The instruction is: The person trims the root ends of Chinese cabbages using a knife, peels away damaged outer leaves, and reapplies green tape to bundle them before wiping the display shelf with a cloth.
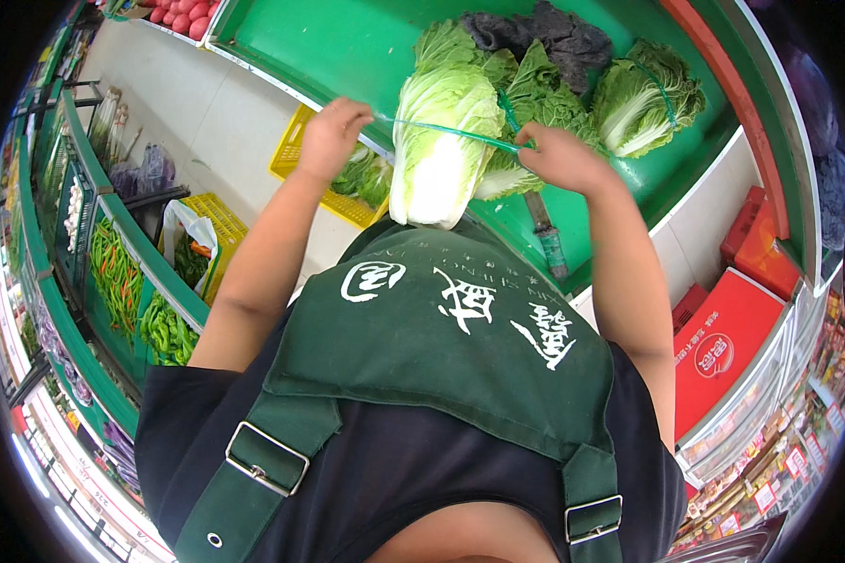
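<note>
A pale napa cabbage lies at the near edge of the green display bin, its white base towards me. Across its upper side runs a thin green tape, stretched between my hands. My left hand pinches the tape's thin end to the left of the cabbage. To the right, my right hand grips the other end. Loose green leaves and another cabbage base lie beside it, partly under my right hand. A knife with a green-wrapped handle rests below that hand.
Another napa cabbage, bound with green tape, lies at the right. A dark cloth is at the back. Yellow crates stand on the floor to the left, near shelves of peppers. Red boxes stand at the right.
</note>
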Demonstrator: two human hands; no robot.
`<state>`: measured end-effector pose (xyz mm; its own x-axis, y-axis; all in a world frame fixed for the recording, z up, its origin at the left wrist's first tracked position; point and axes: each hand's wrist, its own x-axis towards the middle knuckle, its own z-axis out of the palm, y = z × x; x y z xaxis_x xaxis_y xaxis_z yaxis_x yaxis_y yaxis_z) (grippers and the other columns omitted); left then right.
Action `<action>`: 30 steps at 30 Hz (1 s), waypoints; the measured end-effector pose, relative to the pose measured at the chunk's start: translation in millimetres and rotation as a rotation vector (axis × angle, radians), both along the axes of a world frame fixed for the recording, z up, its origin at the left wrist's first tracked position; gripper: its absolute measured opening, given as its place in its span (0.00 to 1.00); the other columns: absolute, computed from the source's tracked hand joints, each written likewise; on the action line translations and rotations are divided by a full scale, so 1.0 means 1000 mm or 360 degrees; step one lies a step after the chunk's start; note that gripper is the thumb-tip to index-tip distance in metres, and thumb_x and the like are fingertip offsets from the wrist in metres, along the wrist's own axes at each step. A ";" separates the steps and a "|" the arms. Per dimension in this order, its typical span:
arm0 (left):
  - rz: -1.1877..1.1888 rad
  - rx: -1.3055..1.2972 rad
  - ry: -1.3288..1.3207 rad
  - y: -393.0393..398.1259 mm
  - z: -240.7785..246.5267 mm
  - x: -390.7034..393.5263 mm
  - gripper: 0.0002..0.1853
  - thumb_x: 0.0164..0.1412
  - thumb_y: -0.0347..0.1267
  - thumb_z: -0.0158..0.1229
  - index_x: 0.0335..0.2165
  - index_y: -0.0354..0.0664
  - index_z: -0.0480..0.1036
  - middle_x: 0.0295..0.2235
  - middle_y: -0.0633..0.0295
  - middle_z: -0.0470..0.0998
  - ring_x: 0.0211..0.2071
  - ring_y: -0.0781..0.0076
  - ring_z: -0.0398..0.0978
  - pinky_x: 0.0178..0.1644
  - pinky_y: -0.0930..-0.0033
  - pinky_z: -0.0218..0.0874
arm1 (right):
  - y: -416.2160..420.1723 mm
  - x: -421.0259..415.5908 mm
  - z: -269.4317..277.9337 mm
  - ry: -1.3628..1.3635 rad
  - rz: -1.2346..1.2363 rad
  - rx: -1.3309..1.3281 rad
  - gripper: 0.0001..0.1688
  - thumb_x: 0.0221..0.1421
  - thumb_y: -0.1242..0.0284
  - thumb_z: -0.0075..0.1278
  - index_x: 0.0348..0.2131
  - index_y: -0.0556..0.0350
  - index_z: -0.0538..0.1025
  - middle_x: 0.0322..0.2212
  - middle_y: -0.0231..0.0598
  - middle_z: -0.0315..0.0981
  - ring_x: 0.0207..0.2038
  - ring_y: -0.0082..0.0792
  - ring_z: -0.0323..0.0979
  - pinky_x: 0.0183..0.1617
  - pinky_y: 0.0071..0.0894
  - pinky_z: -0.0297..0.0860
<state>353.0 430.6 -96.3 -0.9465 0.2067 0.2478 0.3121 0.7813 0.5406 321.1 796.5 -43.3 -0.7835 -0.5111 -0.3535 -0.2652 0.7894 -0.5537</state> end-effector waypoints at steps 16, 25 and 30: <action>0.0894 0.2208 -0.1971 0.019 -0.062 0.022 0.44 0.60 0.62 0.46 0.57 0.35 0.55 0.57 0.47 0.61 0.58 0.52 0.60 0.60 0.47 0.54 | -0.046 -0.022 -0.028 -0.1058 -0.0432 0.0076 0.16 0.57 0.67 0.42 0.38 0.58 0.75 0.17 0.41 0.77 0.12 0.27 0.62 0.17 0.33 0.63; 0.0779 0.0922 -0.0998 0.067 -0.028 0.011 0.58 0.52 0.55 0.63 0.62 0.29 0.40 0.61 0.35 0.52 0.64 0.47 0.50 0.65 0.48 0.45 | -0.046 -0.019 -0.033 -0.1008 -0.0453 0.0090 0.16 0.57 0.68 0.40 0.38 0.59 0.75 0.17 0.41 0.77 0.11 0.28 0.63 0.17 0.33 0.63; 0.1135 0.1874 -0.1489 0.085 -0.022 0.029 0.46 0.54 0.50 0.64 0.57 0.26 0.56 0.55 0.39 0.64 0.48 0.49 0.73 0.53 0.56 0.66 | -0.041 -0.015 -0.037 -0.1022 -0.0495 0.0028 0.16 0.58 0.68 0.39 0.38 0.58 0.75 0.17 0.42 0.77 0.11 0.28 0.62 0.16 0.33 0.63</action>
